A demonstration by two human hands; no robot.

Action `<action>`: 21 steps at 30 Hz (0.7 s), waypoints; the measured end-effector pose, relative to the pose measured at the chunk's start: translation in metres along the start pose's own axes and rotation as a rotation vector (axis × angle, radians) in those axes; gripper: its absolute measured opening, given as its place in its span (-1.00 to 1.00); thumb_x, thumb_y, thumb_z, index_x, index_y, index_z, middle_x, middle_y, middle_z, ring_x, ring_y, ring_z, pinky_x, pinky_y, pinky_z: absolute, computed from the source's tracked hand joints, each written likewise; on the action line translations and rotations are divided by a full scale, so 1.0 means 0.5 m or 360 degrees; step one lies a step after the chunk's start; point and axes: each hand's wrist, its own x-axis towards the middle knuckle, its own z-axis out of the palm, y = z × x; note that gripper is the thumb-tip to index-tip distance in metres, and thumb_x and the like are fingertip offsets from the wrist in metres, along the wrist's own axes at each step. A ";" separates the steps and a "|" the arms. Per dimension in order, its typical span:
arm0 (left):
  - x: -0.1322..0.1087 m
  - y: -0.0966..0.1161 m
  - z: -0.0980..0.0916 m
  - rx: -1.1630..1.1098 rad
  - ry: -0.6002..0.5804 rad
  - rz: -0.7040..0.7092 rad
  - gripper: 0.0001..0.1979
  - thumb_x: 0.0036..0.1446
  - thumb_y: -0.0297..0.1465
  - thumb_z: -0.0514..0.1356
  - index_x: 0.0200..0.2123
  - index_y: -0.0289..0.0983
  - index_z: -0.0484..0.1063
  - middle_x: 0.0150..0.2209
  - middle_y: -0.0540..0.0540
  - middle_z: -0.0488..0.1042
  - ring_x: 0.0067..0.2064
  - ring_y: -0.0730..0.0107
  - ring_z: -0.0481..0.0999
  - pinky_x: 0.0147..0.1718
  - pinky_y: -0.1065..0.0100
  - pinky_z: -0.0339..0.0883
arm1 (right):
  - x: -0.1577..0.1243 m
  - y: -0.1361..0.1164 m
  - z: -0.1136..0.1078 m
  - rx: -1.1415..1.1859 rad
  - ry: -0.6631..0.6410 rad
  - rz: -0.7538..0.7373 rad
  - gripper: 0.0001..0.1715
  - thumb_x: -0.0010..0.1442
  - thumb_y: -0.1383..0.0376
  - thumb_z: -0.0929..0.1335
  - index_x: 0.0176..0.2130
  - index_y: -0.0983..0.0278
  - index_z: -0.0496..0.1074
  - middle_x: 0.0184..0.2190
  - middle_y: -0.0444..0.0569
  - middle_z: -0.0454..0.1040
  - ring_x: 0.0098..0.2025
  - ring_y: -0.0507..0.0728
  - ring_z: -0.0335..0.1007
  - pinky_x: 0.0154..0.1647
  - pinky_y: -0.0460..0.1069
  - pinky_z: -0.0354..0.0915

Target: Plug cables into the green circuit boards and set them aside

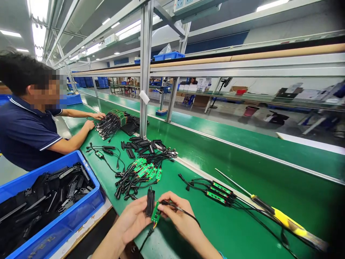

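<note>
**While Left Grip (136,216) Holds Black Casing (150,203), Right Grip (176,213) Pinches Green Circuit Board (155,213)**

Where both come together, over the near edge of the smooth green surface (215,230), the left is closed on the long, narrow, matte plastic shell, and the right is closed on the slim board's upper end. Thin coloured wires leave its lower end for a rubbery black cable. Beyond lies a fan of similar boards (147,169) with tangled leads; behind it, toward the far edge, hard-edged black shells (145,145) heap up. Along that edge to the right rests a screwdriver (289,221), yellow and black, its shaft straight metal. A glossy blue bin (67,225) of black parts adjoins the near edge at left.
</note>
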 end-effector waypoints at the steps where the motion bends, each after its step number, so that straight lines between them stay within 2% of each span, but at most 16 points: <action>1: -0.008 -0.006 0.003 0.0018 -0.0068 -0.0029 -0.70 0.17 -0.49 0.21 -0.01 -0.40 0.44 -0.13 -0.27 0.54 -0.15 0.25 0.56 -0.14 0.29 0.40 | 0.000 -0.005 0.003 0.0101 0.0011 0.0046 -0.82 0.07 0.18 0.41 -0.39 0.26 0.43 -0.51 -0.14 0.43 -0.49 0.05 0.34 -0.48 -0.09 0.28; 3: -0.023 -0.017 0.009 0.0030 -0.0111 -0.0089 -0.67 0.19 -0.46 0.21 0.03 -0.37 0.42 -0.07 -0.27 0.53 -0.09 0.21 0.56 -0.09 0.23 0.40 | -0.001 -0.007 0.011 0.0188 0.0041 0.0075 -0.78 0.04 0.17 0.44 -0.40 0.27 0.44 -0.52 -0.14 0.43 -0.49 0.05 0.34 -0.47 -0.09 0.29; 9: -0.053 -0.033 0.025 -0.0020 0.0117 -0.0201 -0.65 0.17 -0.39 0.25 0.01 -0.40 0.43 -0.15 -0.28 0.57 -0.11 0.21 0.58 -0.05 0.25 0.40 | -0.014 0.002 0.018 0.0161 0.0105 0.0013 -0.76 0.04 0.15 0.46 -0.40 0.30 0.48 -0.49 -0.10 0.46 -0.46 0.04 0.33 -0.41 -0.08 0.27; 12: -0.059 -0.035 0.032 -0.0054 0.0107 -0.0181 -0.68 0.16 -0.40 0.25 -0.02 -0.39 0.46 -0.16 -0.27 0.58 -0.12 0.21 0.58 -0.05 0.24 0.41 | -0.017 -0.007 0.013 0.0013 0.0124 -0.0033 -0.77 0.07 0.16 0.44 -0.40 0.30 0.50 -0.50 -0.10 0.45 -0.46 0.03 0.29 -0.43 -0.08 0.23; 15: -0.058 -0.038 0.037 -0.0028 0.0096 -0.0109 -0.71 0.17 -0.42 0.24 -0.04 -0.38 0.48 -0.19 -0.24 0.58 -0.13 0.22 0.58 -0.05 0.21 0.41 | -0.014 -0.011 0.012 -0.0175 0.0177 -0.0139 -0.82 0.06 0.20 0.45 -0.42 0.28 0.52 -0.41 -0.08 0.41 -0.38 0.05 0.30 -0.42 -0.08 0.22; 21: -0.051 -0.050 0.036 0.0177 0.0093 -0.0072 -0.64 0.15 -0.32 0.27 -0.01 -0.35 0.47 -0.16 -0.26 0.55 -0.14 0.19 0.56 -0.12 0.19 0.44 | -0.019 0.018 0.024 -0.0107 0.0231 -0.0089 -0.94 0.05 0.30 0.42 -0.40 0.26 0.48 -0.27 -0.07 0.25 -0.28 0.08 0.31 -0.40 -0.07 0.30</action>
